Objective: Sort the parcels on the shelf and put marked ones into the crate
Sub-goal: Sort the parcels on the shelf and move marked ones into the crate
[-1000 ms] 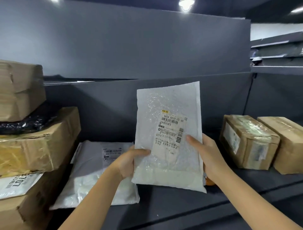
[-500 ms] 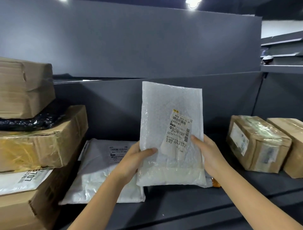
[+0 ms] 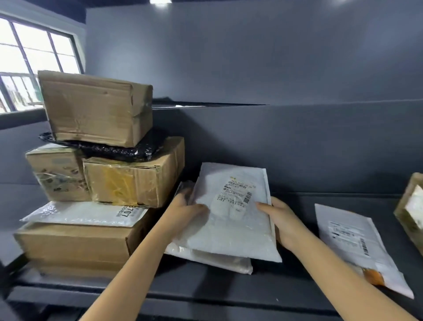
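Head view: bubble mailer (image 3: 231, 213) between both hands.

Parcel warehouse: dark grey metal shelf (image 3: 297, 281), stacked taped cardboard boxes (image 3: 96, 107), labelled bubble mailers (image 3: 231, 213), window (image 3: 34, 61).

Window (image 3: 34, 66) upper left, dark-framed, multi-pane, daylight bright through glass (outside detail washed out). Grey wall panel (image 3: 251, 50) spans background. Ceiling light (image 3: 160, 1) glare at top edge.
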`<state>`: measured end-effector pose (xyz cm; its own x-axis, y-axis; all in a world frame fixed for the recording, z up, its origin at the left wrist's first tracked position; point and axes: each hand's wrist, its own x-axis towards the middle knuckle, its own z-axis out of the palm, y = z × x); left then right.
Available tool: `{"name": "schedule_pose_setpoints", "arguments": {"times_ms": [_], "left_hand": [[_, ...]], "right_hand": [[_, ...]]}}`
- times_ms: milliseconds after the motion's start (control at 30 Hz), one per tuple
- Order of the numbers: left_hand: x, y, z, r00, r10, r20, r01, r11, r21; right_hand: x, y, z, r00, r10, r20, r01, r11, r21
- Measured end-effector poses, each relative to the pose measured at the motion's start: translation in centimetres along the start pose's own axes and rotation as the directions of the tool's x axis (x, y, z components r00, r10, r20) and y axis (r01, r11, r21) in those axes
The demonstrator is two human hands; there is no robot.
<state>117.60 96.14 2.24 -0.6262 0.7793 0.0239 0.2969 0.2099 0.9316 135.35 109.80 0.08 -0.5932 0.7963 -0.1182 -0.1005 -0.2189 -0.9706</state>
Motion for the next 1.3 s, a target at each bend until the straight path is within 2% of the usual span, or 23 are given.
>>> {"name": "schedule_pose_setpoints", "arguments": {"times_ms": [33, 100, 200, 300, 400, 567, 667, 700, 800, 867, 933, 1033, 1133, 1200, 1300], "left_hand": [[0.2, -0.5, -0.8, 0.999, 0.021, -0.036, -0.014, 0.983, 0.185], [-0.1, -1.1, -1.6, 0.996, 0.062, -0.058, -0.025, 0.867, 0.498], [-1.2, -1.6, -0.9, 0.995, 0.089, -0.035, -0.038, 0.702, 0.711], [-2.1, -2.0, 0.8, 0.993, 0.112, -0.027, -0.047, 0.604, 0.796], [-2.2, -2.4, 1.5, 0.992, 0.119, -0.04, -0.034, 0.56, 0.828], [-1.8, -2.2, 1.6, 0.997, 0.068, -0.044, 0.0, 0.542, 0.841], [-1.7, -1.5, 2.3, 0.989, 0.124, -0.081, 0.001, 0.542, 0.84], [-1.6, -1.2, 2.6, 0.984, 0.152, -0.095, -0.006, 0.556, 0.831], [-1.5, -0.3, 4.1, 0.973, 0.216, -0.087, -0.063, 0.604, 0.794], [-1.5, 0.2, 5.3, 0.964, 0.259, -0.055, -0.127, 0.635, 0.762], [-1.5, 0.7, 6.5, 0.952, 0.306, -0.017, -0.199, 0.659, 0.726], [-1.6, 1.3, 8.4, 0.925, 0.379, 0.033, -0.299, 0.669, 0.68], [-1.4, 1.6, 10.0, 0.905, 0.417, 0.078, -0.369, 0.682, 0.632], [-1.2, 1.7, 11.0, 0.895, 0.432, 0.112, -0.41, 0.695, 0.59], [-1.0, 1.8, 12.7, 0.883, 0.438, 0.165, -0.453, 0.707, 0.544]], "right_hand": [[0.3, 0.2, 1.0, 1.0, 0.0, 0.008, 0.0, 1.0, -0.007], [1.1, 0.6, 2.8, 1.0, -0.004, 0.014, 0.004, 1.0, -0.03], [2.4, 1.5, 5.2, 1.0, -0.017, 0.009, 0.018, 0.995, -0.098], [3.5, 2.5, 6.7, 0.999, -0.031, 0.023, 0.036, 0.958, -0.284], [3.9, 2.6, 7.1, 0.995, -0.023, 0.099, 0.066, 0.887, -0.456], [3.8, 1.9, 5.9, 0.986, -0.052, 0.161, 0.142, 0.77, -0.622], [4.1, 2.0, 3.3, 0.995, -0.095, 0.04, 0.091, 0.631, -0.771], [4.1, 2.0, 2.2, 0.992, -0.122, -0.019, 0.052, 0.549, -0.834], [3.3, 1.3, -1.8, 0.963, -0.169, -0.211, -0.169, 0.231, -0.958], [2.7, 1.0, -4.7, 0.928, -0.189, -0.32, -0.299, 0.131, -0.945], [2.5, 0.9, -8.0, 0.889, -0.173, -0.423, -0.4, 0.152, -0.904], [1.6, 0.6, -12.3, 0.814, -0.135, -0.565, -0.513, 0.288, -0.809], [-0.1, 0.5, -15.8, 0.762, -0.024, -0.647, -0.6, 0.353, -0.718], [-0.9, 0.8, -17.2, 0.76, 0.04, -0.649, -0.622, 0.336, -0.707], [-1.5, 1.0, -17.7, 0.759, 0.044, -0.65, -0.634, 0.28, -0.721]]}}
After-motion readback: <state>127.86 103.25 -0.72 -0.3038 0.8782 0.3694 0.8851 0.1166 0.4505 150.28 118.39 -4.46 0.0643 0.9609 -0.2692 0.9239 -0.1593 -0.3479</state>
